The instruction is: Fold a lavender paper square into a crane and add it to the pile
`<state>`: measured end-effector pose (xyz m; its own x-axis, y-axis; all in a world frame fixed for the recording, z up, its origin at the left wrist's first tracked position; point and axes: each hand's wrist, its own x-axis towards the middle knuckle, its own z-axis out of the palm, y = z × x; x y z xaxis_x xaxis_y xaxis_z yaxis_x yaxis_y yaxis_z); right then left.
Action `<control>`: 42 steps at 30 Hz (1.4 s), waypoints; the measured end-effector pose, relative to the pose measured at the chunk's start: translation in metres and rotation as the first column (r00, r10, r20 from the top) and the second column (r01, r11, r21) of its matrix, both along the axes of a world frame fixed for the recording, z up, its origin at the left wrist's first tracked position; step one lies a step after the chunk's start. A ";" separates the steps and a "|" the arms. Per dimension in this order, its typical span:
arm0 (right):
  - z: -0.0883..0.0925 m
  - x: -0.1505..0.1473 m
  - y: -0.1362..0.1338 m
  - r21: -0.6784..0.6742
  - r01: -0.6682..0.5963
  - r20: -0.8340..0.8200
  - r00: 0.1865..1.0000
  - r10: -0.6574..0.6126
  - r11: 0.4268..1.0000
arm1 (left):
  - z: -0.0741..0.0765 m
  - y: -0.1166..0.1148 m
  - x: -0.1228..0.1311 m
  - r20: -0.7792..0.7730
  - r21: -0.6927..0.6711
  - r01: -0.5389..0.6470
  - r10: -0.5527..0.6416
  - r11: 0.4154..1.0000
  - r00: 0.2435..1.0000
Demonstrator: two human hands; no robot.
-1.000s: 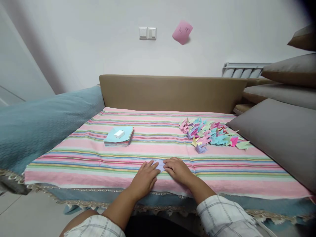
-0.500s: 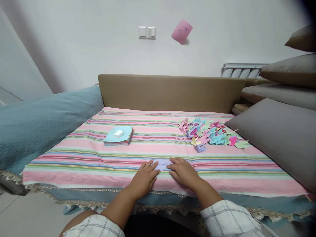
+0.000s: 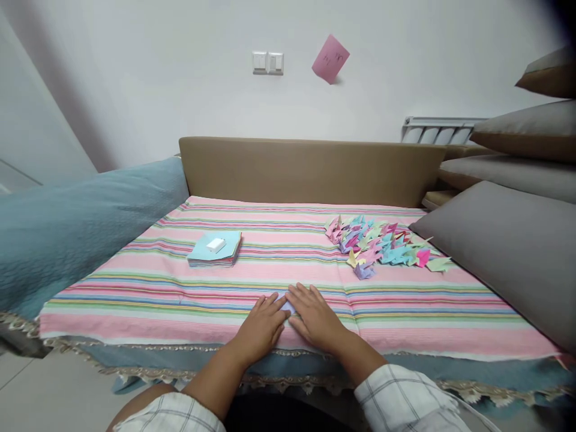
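A small piece of lavender paper (image 3: 288, 305) lies on the striped cloth near the front edge, mostly covered by my fingers. My left hand (image 3: 265, 324) rests flat on its left side, fingers stretched out. From the right, my right hand (image 3: 314, 317) lies over the rest of the paper, fingers extended and palm down. The two hands almost meet, and only a sliver of the sheet shows between them. How the paper is folded cannot be made out.
On the left stands a stack of coloured paper (image 3: 213, 255) with a small white block (image 3: 216, 245) on top. A heap of folded paper cranes (image 3: 382, 243) spreads across the right. Grey cushions (image 3: 504, 252) pile up along the right side, and a brown backrest (image 3: 310, 171) runs behind.
My right hand has slid left across the lavender paper, now covering more of it and close to my left hand. The left hand has hardly moved.
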<state>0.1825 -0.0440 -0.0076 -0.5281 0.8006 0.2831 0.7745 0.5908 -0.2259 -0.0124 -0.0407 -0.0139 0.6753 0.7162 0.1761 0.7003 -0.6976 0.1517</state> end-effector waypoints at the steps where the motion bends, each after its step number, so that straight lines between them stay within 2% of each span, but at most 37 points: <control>1: -0.004 -0.004 0.000 -0.025 -0.028 0.011 1.000 0.028 0.999 | 0.001 0.000 0.000 0.002 -0.003 0.001 -0.001 1.000 1.000; 5: -0.013 -0.009 0.002 -0.102 -0.031 0.043 0.998 0.035 0.994 | 0.002 -0.003 -0.004 0.006 -0.015 -0.014 0.014 1.000 1.000; 11: -0.014 -0.007 0.003 -0.145 -0.030 0.067 0.997 0.040 0.989 | 0.003 -0.006 -0.018 -0.009 -0.029 -0.110 0.109 0.994 0.994; 21: -0.019 -0.007 0.005 -0.149 -0.025 0.063 0.997 0.035 0.988 | 0.025 -0.004 -0.032 -0.070 -0.072 -0.295 0.291 0.953 0.954; 28: -0.018 -0.008 0.004 -0.128 -0.007 0.072 0.997 0.016 0.992 | 0.041 0.002 -0.035 0.051 -0.008 -0.391 0.391 0.920 0.919; 30: -0.017 -0.008 0.003 -0.129 0.000 0.060 0.998 0.008 0.992 | 0.039 0.004 -0.027 0.167 0.031 -0.336 0.327 0.941 0.930; 32: -0.016 -0.008 0.004 -0.134 0.011 0.022 1.000 -0.008 0.991 | 0.031 0.006 -0.016 0.251 0.032 -0.168 0.155 0.985 0.955; 34: -0.014 -0.007 0.005 -0.142 0.022 -0.034 0.999 -0.027 0.990 | 0.020 0.009 -0.005 0.270 0.025 -0.083 0.073 0.996 0.960; 38: -0.010 0.000 0.009 -0.140 0.008 -0.157 0.987 -0.031 0.990 | 0.006 0.016 0.006 0.236 0.020 -0.091 0.084 0.996 0.968; 42: -0.006 0.007 0.013 -0.135 -0.012 -0.233 0.972 -0.020 0.991 | 0.006 0.019 0.007 0.228 0.003 -0.120 0.116 0.993 0.967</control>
<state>0.1898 -0.0306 -0.0139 -0.4572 0.8416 0.2876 0.6928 0.5398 -0.4782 -0.0057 -0.0215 -0.0080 0.5274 0.7841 0.3270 0.7263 -0.6159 0.3054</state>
